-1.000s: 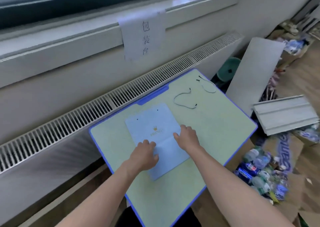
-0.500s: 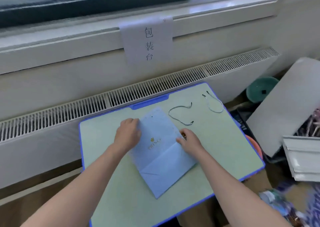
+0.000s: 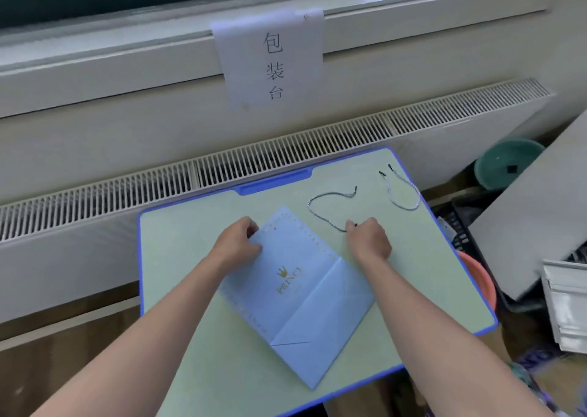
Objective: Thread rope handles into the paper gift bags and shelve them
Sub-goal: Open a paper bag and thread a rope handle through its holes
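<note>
Since the earlier frame, the right hand point(image 3: 368, 240) has been moved off the bag's right edge and up to the near end of a rope handle, while the left hand point(image 3: 236, 246) has been kept at the bag's upper left edge. One flat, folded blue paper gift bag point(image 3: 298, 292) is being held down on the green worktop point(image 3: 422, 277), lying at a slant with its opening pointing away; nothing can be seen inside it. Its upper left edge is being gripped by the curled fingers point(image 3: 251, 227) of the left hand. The right hand's fingers are being curled over the black-tipped end of the nearer rope handle point(image 3: 320, 202), apparently pinching it. Two rope handles are being counted in all: the second rope handle point(image 3: 401, 194) is lying loose further back, near the worktop's far right corner. Beyond the worktop, one teal basin point(image 3: 505, 162) is standing on the floor, and one paper sign point(image 3: 270, 57) is hanging from the windowsill.
</note>
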The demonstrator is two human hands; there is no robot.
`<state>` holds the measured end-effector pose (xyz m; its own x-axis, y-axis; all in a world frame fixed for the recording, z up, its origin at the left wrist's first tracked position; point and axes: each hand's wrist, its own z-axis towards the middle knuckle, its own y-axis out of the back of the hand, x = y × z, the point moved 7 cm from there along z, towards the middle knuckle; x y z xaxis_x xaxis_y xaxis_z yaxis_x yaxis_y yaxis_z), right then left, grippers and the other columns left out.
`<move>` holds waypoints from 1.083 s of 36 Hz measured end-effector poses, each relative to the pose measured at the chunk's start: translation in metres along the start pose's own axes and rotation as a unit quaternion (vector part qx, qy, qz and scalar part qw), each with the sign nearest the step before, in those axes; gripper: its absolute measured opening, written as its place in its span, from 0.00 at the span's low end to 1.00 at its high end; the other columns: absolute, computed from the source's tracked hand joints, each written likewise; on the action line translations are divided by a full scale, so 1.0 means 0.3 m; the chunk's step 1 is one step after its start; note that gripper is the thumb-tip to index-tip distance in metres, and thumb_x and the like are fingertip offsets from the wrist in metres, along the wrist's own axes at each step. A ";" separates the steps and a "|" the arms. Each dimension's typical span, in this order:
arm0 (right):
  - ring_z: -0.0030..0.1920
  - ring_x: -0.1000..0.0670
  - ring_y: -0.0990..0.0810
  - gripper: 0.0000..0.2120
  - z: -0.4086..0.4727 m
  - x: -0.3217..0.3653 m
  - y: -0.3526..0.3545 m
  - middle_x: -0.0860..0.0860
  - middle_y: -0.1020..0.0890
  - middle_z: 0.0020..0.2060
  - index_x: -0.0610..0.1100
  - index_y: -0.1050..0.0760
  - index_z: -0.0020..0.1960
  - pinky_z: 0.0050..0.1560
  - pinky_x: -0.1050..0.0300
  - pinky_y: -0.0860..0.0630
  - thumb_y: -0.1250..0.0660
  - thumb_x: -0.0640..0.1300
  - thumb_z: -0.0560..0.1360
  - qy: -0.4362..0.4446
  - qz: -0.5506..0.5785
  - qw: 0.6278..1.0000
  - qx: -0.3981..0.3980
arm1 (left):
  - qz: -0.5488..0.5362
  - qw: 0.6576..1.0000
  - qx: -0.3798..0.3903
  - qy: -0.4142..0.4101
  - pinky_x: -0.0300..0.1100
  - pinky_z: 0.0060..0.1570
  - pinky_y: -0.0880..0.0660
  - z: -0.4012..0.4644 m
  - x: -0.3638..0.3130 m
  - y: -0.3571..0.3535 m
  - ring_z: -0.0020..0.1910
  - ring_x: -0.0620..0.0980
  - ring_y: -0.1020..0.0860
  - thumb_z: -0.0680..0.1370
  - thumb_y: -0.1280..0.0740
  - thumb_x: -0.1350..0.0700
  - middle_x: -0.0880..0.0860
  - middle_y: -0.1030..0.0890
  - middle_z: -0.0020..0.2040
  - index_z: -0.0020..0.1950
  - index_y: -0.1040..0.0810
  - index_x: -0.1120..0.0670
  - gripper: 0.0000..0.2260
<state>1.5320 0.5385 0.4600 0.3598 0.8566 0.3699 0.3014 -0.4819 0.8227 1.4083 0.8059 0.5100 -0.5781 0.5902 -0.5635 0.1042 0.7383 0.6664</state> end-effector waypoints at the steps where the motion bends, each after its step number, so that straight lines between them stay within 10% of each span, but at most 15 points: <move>1: 0.54 0.41 0.21 0.17 0.001 0.011 -0.004 0.42 0.20 0.54 0.38 0.28 0.57 0.47 0.52 0.29 0.40 0.52 0.80 -0.002 -0.009 1.000 0.004 | -0.011 1.000 0.014 -0.002 0.45 0.42 0.28 -0.007 -0.005 0.000 0.45 0.54 0.23 0.73 0.34 0.62 0.52 0.23 0.48 0.55 0.27 0.54 0.11; 6: 0.47 0.41 0.25 0.09 -0.025 0.057 -0.022 0.41 0.21 0.53 0.38 0.28 0.51 0.43 0.55 0.34 0.45 0.42 0.80 0.009 0.012 0.999 0.030 | -0.043 0.998 0.051 -0.009 0.39 0.28 0.29 -0.045 -0.015 0.028 0.37 0.51 0.24 0.74 0.37 0.61 0.52 0.23 0.42 0.58 0.26 0.47 0.14; 17: 0.32 0.57 0.19 0.07 -0.298 0.220 0.246 0.48 0.19 0.36 0.45 0.28 0.44 0.40 0.60 0.22 0.39 0.39 0.80 0.153 0.385 0.910 -0.008 | -0.044 0.995 0.041 -0.076 0.43 0.39 0.27 -0.132 -0.137 0.197 0.40 0.51 0.23 0.74 0.37 0.57 0.52 0.20 0.41 0.42 0.22 0.50 0.05; 31: 0.38 0.63 0.22 0.05 -0.587 0.399 0.327 0.59 0.19 0.39 0.48 0.20 0.50 0.43 0.70 0.28 0.33 0.39 0.76 0.265 0.283 0.922 0.000 | -0.039 0.986 -0.016 -0.160 0.41 0.34 0.34 -0.256 -0.244 0.315 0.34 0.49 0.28 0.75 0.41 0.62 0.56 0.23 0.39 0.45 0.21 0.62 0.09; 39: 0.41 0.59 0.21 0.03 -0.672 0.455 0.273 0.57 0.18 0.38 0.46 0.19 0.47 0.41 0.74 0.30 0.31 0.41 0.75 0.289 0.226 0.930 -0.014 | -0.065 0.978 -0.027 -0.199 0.39 0.35 0.28 -0.324 -0.254 0.344 0.38 0.47 0.23 0.77 0.39 0.61 0.49 0.18 0.41 0.48 0.19 0.50 0.10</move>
<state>1.4276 0.6532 0.6648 -0.0936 0.5277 0.8443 0.2079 -0.8189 0.5349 1.3844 0.8053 0.6692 -0.2221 0.5812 -0.7829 0.0022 0.8032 0.5957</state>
